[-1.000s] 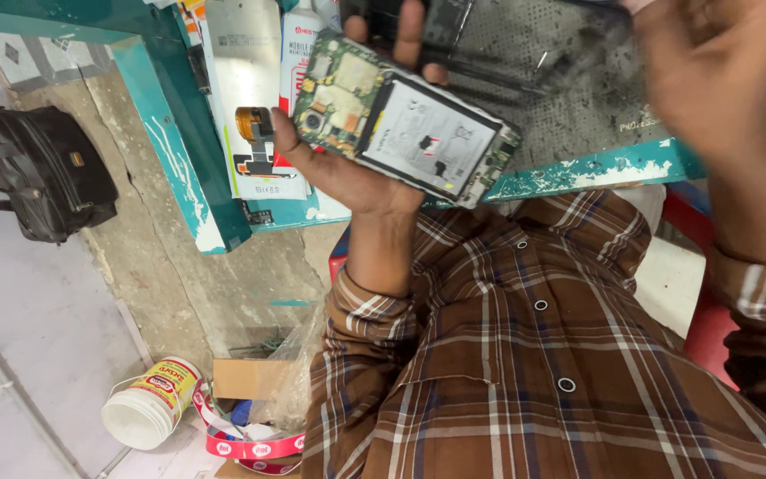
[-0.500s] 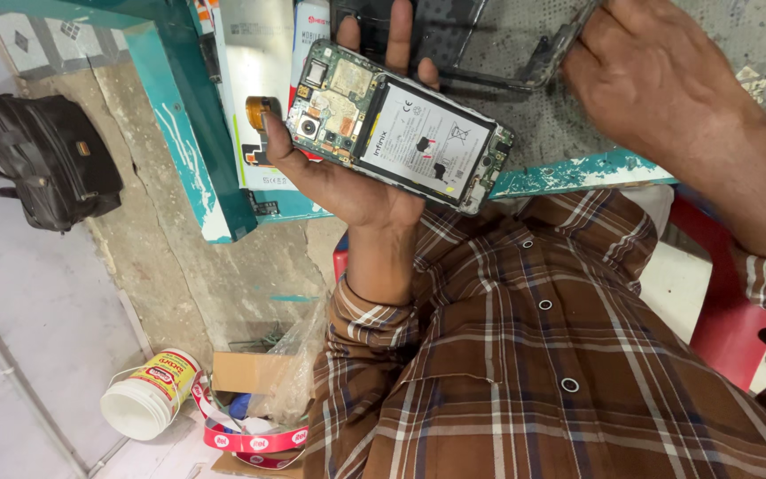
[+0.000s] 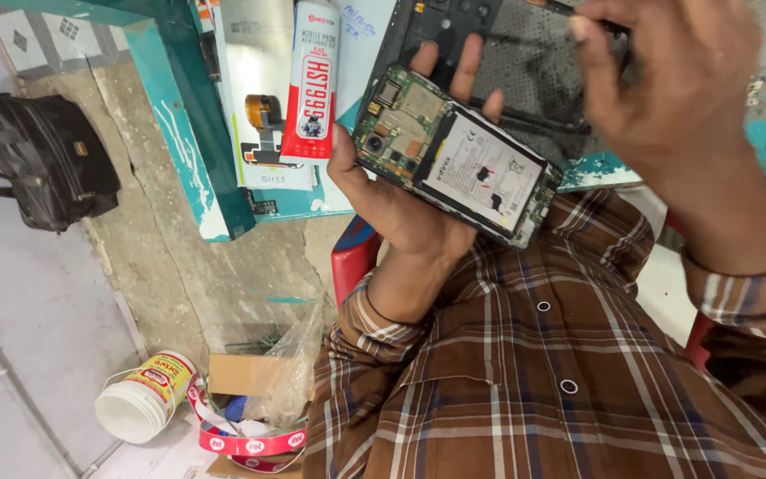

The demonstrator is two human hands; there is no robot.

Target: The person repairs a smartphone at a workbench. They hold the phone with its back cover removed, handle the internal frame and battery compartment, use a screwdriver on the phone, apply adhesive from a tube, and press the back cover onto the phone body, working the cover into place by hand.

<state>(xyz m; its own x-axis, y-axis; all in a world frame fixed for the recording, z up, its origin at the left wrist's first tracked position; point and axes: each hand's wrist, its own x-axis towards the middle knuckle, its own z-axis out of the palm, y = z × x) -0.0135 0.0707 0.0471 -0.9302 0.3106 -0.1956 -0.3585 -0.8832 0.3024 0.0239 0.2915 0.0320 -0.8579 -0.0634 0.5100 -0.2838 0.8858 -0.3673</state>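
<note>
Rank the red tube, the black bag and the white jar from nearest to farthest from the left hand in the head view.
1. Red tube: on the bench, just beside the left hand, which holds the opened phone.
2. White jar: on the floor, below and off to the side of the hand.
3. Black bag: on the floor at the far edge of the view.

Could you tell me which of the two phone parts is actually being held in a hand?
The opened phone, with circuit board and battery exposed, lies gripped in the left hand. The dark back cover lies flat on the bench, under the right hand.
</note>
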